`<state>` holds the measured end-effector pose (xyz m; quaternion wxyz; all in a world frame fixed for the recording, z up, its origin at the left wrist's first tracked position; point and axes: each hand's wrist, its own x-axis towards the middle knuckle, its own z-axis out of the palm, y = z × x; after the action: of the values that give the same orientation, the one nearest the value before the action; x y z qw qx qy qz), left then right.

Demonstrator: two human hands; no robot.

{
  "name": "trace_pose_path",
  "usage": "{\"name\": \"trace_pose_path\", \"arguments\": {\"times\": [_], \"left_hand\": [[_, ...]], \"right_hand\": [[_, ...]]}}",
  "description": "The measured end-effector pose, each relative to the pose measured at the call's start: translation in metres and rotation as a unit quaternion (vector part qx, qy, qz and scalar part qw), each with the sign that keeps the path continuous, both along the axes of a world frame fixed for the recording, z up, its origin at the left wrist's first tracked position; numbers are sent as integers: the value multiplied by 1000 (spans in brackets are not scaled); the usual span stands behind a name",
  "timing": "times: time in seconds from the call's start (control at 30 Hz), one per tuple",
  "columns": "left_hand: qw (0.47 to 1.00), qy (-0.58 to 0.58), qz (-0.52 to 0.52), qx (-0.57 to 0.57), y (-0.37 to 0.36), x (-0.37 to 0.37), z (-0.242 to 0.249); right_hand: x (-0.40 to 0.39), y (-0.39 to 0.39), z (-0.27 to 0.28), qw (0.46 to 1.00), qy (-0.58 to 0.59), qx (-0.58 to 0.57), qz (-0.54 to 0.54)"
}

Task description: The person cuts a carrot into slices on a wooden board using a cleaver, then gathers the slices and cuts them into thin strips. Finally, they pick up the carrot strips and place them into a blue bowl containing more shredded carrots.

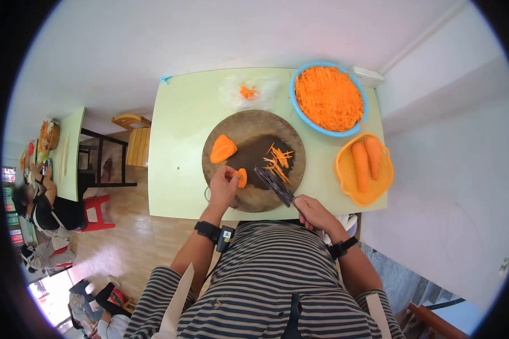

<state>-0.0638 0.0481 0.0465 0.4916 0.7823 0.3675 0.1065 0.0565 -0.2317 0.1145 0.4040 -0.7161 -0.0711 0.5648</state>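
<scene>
My left hand (pixel 224 186) pinches a small stack of carrot slices (pixel 242 178) at the lower left of a round wooden chopping board (pixel 253 121). The fingers of my right hand (pixel 315 212) are wrapped around the handle of a kitchen knife (pixel 274 183). Its dark blade points up and left over the board, close to the slices. Thin carrot strips (pixel 278 164) lie in a loose pile just beyond the blade. More sliced carrot (pixel 223 148) rests at the board's left side, touched by neither hand.
A blue basin (pixel 293 101) heaped with shredded carrot stands at the back right of the pale green table (pixel 175 141). Below it, a yellow basket (pixel 382 189) holds two whole carrots (pixel 360 166). Carrot scraps (pixel 247 91) lie on a plastic bag. Other people sit at far left.
</scene>
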Motion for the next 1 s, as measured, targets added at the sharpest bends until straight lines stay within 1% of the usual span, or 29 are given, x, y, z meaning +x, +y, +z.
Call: {"name": "trace_pose_path", "arguments": {"times": [0.03, 0.1, 0.13, 0.17, 0.2, 0.23, 0.3, 0.4, 0.5, 0.53, 0.57, 0.6, 0.63, 0.7, 0.77, 0.93, 1.0], "left_hand": [[1000, 0, 0, 0, -5, 2, -1], [996, -45, 6, -71, -16, 7, -3], [997, -45, 9, -70, -20, 9, -7], [993, -44, 7, -110, -23, 12, -14], [988, -44, 4, -151, -27, 15, -12], [987, -43, 5, -152, -31, 18, -10], [986, 11, -5, -169, -37, 26, -6], [986, 26, -22, -164, -43, 38, -9], [979, 50, -4, -200, -50, 55, -10], [978, 50, -5, -203, -53, 57, -19], [986, 48, 2, -163, -56, 60, -32], [991, 45, 9, -122, -58, 64, -32], [991, 45, 9, -124, -59, 64, -30], [993, 75, 3, -87, -59, 65, -26], [993, 72, 4, -88, -60, 64, -26], [993, 76, -4, -86, -57, 62, -28], [987, 57, 20, -152, -57, 63, -31]], "right_hand": [[3, 0, -3, 1000, -10, 3, 6], [8, 2, -10, 1000, -20, 8, 16], [10, 3, -12, 999, -31, 8, -11], [12, 3, -15, 998, -42, 9, -39], [14, 5, -15, 998, -42, 9, -38], [17, 6, -15, 998, -53, 14, -44], [19, 8, -12, 996, -64, 17, -52], [18, 12, -8, 995, -74, 22, -68], [16, 7, -7, 993, -89, 25, -79], [14, 4, -9, 993, -79, 33, -79], [12, 2, -10, 994, -69, 41, -79], [10, 0, -11, 994, -69, 39, -79], [8, -1, -12, 995, -65, 33, -62], [8, -2, -12, 997, -60, 28, -48], [9, -4, -11, 997, -72, 25, -24], [23, -1, -9, 996, -81, 11, -39], [26, 3, -6, 995, -92, 7, -35]]}}
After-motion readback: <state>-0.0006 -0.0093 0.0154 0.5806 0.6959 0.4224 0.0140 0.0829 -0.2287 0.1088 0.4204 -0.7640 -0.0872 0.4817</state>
